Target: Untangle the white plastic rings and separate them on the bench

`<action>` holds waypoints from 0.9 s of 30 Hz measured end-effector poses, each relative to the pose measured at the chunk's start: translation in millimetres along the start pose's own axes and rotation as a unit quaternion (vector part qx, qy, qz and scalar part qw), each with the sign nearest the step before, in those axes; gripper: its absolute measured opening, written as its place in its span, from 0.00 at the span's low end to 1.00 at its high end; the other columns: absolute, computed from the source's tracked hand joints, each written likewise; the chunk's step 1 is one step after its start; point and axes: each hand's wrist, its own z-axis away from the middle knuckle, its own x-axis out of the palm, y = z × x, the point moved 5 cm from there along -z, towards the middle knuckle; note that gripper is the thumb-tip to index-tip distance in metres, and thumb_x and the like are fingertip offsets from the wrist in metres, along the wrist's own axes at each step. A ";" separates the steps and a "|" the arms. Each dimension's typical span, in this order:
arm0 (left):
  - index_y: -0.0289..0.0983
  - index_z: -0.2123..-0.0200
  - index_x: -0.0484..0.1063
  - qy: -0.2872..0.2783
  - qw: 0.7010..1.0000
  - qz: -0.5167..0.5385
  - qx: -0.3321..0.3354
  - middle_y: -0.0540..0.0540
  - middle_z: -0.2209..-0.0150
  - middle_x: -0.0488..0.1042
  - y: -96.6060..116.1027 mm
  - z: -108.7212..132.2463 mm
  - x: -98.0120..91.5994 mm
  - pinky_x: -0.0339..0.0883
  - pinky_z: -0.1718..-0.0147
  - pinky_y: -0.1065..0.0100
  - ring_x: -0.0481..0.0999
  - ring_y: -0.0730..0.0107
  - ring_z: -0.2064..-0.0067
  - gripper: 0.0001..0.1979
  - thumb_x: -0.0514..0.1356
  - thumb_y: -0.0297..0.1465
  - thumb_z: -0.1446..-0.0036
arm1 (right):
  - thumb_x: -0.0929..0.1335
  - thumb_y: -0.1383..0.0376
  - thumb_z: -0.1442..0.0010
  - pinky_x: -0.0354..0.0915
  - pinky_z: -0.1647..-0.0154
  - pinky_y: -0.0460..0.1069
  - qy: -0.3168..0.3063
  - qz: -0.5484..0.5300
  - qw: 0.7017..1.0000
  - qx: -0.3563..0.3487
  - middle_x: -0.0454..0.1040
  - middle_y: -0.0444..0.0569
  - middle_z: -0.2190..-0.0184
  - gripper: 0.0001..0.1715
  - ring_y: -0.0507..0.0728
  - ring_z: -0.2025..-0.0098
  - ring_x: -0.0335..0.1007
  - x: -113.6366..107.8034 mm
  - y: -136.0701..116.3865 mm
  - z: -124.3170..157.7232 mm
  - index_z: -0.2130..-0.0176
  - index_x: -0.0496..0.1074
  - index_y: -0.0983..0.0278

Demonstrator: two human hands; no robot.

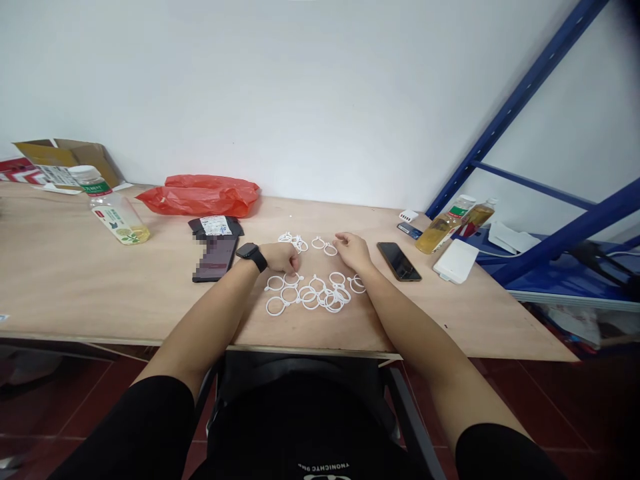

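Many thin white plastic rings with small tabs lie on the wooden table in front of me. My left hand (pixel 281 257), a black watch on its wrist, is closed with its fingers bent down over a white ring (pixel 293 285) at the upper edge of the larger loose group (pixel 310 298). My right hand (pixel 353 251) has curled fingers at the edge of another white ring (pixel 331 254); the exact grip is hard to see. One more ring (pixel 318 248) lies just left of that one. Behind my left hand is a small bunch of rings (pixel 299 243).
Left on the table (pixel 100 287) are a phone (pixel 220 260), black packet (pixel 215 227), red plastic bag (pixel 200 197), drink bottle (pixel 117 213) and opened carton (pixel 75 157). To the right are another phone (pixel 399 261), white box (pixel 455 261), bottles (pixel 443 227) and blue shelf frame (pixel 520 107).
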 end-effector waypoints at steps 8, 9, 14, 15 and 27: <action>0.35 0.68 0.76 0.313 0.948 0.006 0.047 0.48 0.70 0.78 27.9 5.0 -21.9 0.63 0.70 0.72 0.74 0.71 0.70 0.07 0.59 0.29 0.49 | 0.72 0.56 0.48 0.69 0.66 0.49 -0.101 -0.286 0.953 -0.018 0.79 0.48 0.68 0.20 0.53 0.70 0.72 11.0 -45.5 23.7 0.56 0.78 0.64; 0.35 0.67 0.76 0.337 0.940 0.004 0.049 0.47 0.70 0.79 32.5 6.4 -22.1 0.64 0.69 0.71 0.74 0.70 0.70 0.07 0.59 0.30 0.48 | 0.73 0.57 0.49 0.68 0.68 0.48 -0.114 -0.304 0.946 -0.018 0.79 0.48 0.68 0.20 0.52 0.72 0.71 13.7 -50.8 26.9 0.57 0.78 0.64; 0.37 0.65 0.77 0.382 0.920 -0.070 0.048 0.45 0.68 0.80 51.8 11.3 -18.6 0.65 0.66 0.69 0.77 0.66 0.67 0.07 0.61 0.32 0.45 | 0.74 0.59 0.53 0.68 0.69 0.48 -0.106 -0.348 0.931 0.015 0.79 0.47 0.71 0.14 0.52 0.73 0.70 15.7 -57.2 30.7 0.66 0.79 0.64; 0.37 0.65 0.77 0.385 0.918 -0.082 0.046 0.45 0.67 0.80 53.7 12.1 -18.5 0.65 0.66 0.69 0.77 0.66 0.66 0.07 0.61 0.33 0.45 | 0.74 0.59 0.53 0.69 0.68 0.48 -0.108 -0.360 0.926 0.023 0.79 0.47 0.71 0.14 0.52 0.73 0.70 15.3 -56.6 30.3 0.66 0.79 0.64; 0.36 0.67 0.76 0.387 0.909 -0.147 0.050 0.43 0.66 0.80 59.0 9.4 -15.5 0.64 0.66 0.68 0.77 0.64 0.65 0.11 0.59 0.37 0.42 | 0.70 0.64 0.57 0.71 0.64 0.51 -0.095 -0.388 0.915 0.063 0.79 0.46 0.74 0.10 0.54 0.71 0.73 14.3 -55.0 28.9 0.71 0.79 0.63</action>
